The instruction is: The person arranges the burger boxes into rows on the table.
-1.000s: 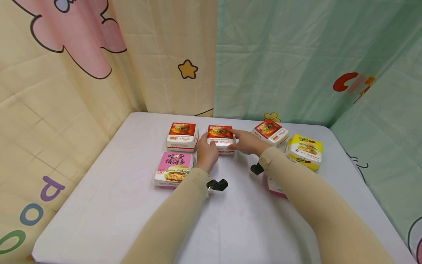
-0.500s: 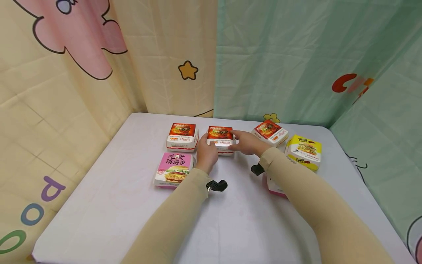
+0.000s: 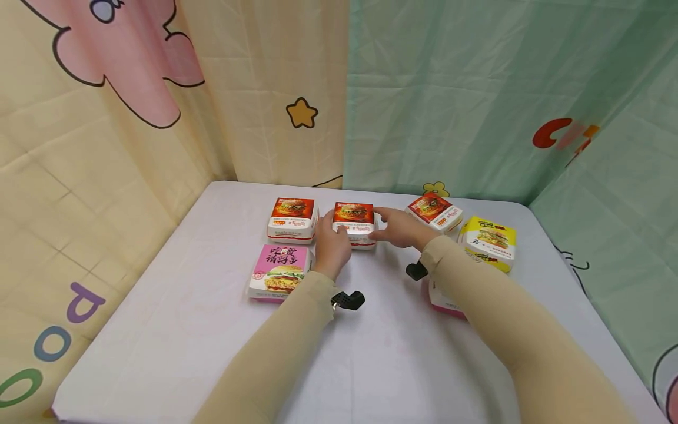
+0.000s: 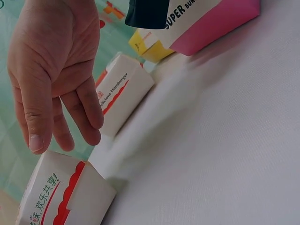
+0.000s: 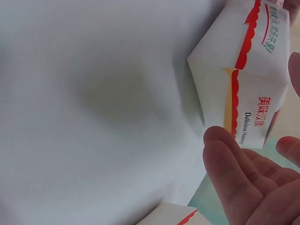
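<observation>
Cream curtain [image 3: 265,65] met green curtain [image 3: 450,118] behind a white-covered table [image 3: 381,359]. On it, toward the back, the middle burger box [image 3: 353,214] sat flat between two hands. The right hand [image 3: 401,228] held nothing, its fingers loosely extended at the box's right side; whether their tips touched could not be told. The left hand [image 3: 332,247] lay along the opposite side, thumb over the near corner, but whether it pinched the card or merely rested there could not be told.

The box looked like thin folded card, probably light, fairly stiff at the folded corners and easier to dent across the lid. Its printed surface seemed smooth, perhaps a little slippery. The best hold appeared to be low on two opposite walls, with even, gentle pressure.

Its lid was down, so any contents were hidden. The same went for the left red-topped box [image 3: 293,224], the pink-topped box [image 3: 279,272], the tilted-round red-topped box [image 3: 435,212] and the yellow box [image 3: 489,240]. Another pink-based box [image 3: 444,301] was partly covered by the right sleeve [image 3: 482,306], its lid mostly out of sight.
</observation>
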Demonstrator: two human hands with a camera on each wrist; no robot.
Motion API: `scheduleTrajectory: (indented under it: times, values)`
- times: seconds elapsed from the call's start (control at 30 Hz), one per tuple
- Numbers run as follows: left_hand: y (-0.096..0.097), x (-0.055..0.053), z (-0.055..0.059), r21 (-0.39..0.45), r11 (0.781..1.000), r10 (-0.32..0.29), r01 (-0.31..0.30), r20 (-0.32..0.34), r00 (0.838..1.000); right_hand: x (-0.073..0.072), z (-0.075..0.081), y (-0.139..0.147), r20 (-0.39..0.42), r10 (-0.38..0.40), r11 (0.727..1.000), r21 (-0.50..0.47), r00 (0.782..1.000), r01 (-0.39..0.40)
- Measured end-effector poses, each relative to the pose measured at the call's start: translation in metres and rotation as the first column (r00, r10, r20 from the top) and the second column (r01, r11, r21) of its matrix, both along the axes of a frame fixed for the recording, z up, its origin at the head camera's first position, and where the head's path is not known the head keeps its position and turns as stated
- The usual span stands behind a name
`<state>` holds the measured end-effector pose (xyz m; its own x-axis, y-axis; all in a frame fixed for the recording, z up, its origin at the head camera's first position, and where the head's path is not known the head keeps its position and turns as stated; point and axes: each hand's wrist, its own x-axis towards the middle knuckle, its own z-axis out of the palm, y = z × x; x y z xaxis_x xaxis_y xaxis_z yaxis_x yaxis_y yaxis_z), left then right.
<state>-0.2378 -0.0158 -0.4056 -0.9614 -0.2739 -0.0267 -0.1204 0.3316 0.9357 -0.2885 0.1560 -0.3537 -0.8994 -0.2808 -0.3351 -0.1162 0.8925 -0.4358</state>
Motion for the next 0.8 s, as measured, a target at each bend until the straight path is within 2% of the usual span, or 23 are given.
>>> scheduleTrajectory:
  times: [0.13,0.27,0.43,0.6,0.8]
  values:
    - [0.002,0.004,0.004,-0.039,0.999,-0.012,0.009,-0.063,0.998,0.003,0.007,0.003,-0.038,0.009,1.000,0.003,0.999,-0.009]
    - [0.006,0.009,0.011,-0.044,0.999,-0.022,0.016,-0.128,0.992,0.009,0.019,0.008,-0.093,0.026,1.000,-0.005,0.995,-0.026]
    - [0.014,0.018,0.019,-0.064,0.996,-0.073,0.061,-0.199,0.977,0.019,0.038,0.019,-0.133,0.013,1.000,-0.019,0.991,-0.015]
    - [0.024,0.029,0.026,-0.112,0.983,-0.171,0.146,-0.263,0.949,0.033,0.056,0.035,-0.207,0.004,1.000,0.004,0.978,-0.003]
    - [0.039,0.041,0.028,-0.203,0.947,-0.304,0.248,-0.327,0.895,0.050,0.062,0.059,-0.286,0.050,0.998,0.053,0.957,-0.037]
